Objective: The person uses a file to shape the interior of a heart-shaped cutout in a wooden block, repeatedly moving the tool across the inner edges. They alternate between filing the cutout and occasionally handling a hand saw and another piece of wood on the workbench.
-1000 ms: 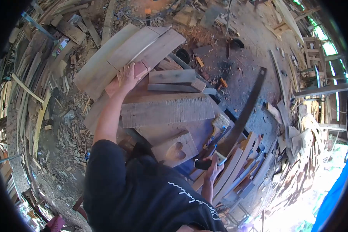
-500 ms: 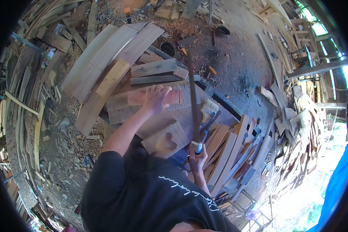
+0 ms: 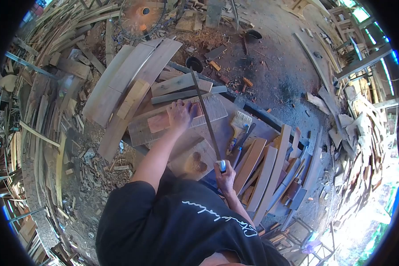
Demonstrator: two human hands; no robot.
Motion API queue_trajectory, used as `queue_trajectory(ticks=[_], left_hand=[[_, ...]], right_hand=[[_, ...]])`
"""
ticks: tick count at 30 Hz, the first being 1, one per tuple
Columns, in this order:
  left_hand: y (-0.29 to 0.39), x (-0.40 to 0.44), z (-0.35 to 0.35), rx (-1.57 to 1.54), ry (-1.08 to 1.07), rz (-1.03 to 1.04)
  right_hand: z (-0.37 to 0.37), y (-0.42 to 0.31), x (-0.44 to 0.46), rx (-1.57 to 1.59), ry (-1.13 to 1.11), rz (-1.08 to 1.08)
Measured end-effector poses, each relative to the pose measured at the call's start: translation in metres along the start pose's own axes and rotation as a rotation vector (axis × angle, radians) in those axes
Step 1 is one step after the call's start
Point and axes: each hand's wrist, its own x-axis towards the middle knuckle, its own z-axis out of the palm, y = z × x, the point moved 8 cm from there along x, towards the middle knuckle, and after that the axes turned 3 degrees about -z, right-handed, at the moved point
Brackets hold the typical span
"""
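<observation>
My left hand [image 3: 180, 116] holds down a reddish wooden block [image 3: 157, 123], its fingers curled over the far edge. Under that block lies a wider pale board [image 3: 138, 132]. My right hand [image 3: 226, 176] is closed around the handle of a handsaw [image 3: 206, 116]. The long, narrow blade points away from me and crosses the block near its right end, just right of my left hand. Whether the teeth touch the wood I cannot tell. Closer to my body is a pale wood piece [image 3: 175, 166] with a dark rounded patch.
Right of the saw lie a wide paintbrush [image 3: 239, 126] and a blue-handled tool [image 3: 237, 155]. Several wood strips [image 3: 262, 177] stand beside my right arm. Long planks [image 3: 119, 84] lie at the left, and stacked offcuts [image 3: 175, 85] sit beyond the block. A dark bowl [image 3: 194, 64] stands farther off.
The saw blade has swung left, from beyond the block's right end to across it. My left hand's fingers, spread before, are now more curled over the block. The camera view has shifted.
</observation>
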Motion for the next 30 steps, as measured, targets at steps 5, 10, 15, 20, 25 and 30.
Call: queue_trajectory(ticks=[5, 10, 15, 20, 25, 30], left_hand=[[0.002, 0.007, 0.001, -0.045, -0.019, -0.078], [-0.002, 0.022, 0.037, 0.010, 0.067, -0.154], [0.005, 0.026, 0.028, -0.027, 0.120, -0.129], [0.004, 0.030, 0.022, -0.009, -0.016, -0.281], [-0.001, 0.031, 0.033, 0.007, 0.111, -0.210], [0.014, 0.027, 0.009, 0.041, 0.317, -0.070]], right_hand=[[-0.005, 0.006, -0.006, -0.016, 0.009, -0.069], [-0.003, 0.012, -0.012, -0.064, -0.018, -0.013], [0.033, -0.012, 0.046, -0.136, -0.064, -0.013], [0.026, -0.010, 0.045, -0.020, -0.062, -0.046], [0.020, 0.008, -0.007, -0.062, -0.025, 0.044], [0.037, -0.002, 0.029, -0.069, 0.051, -0.018]])
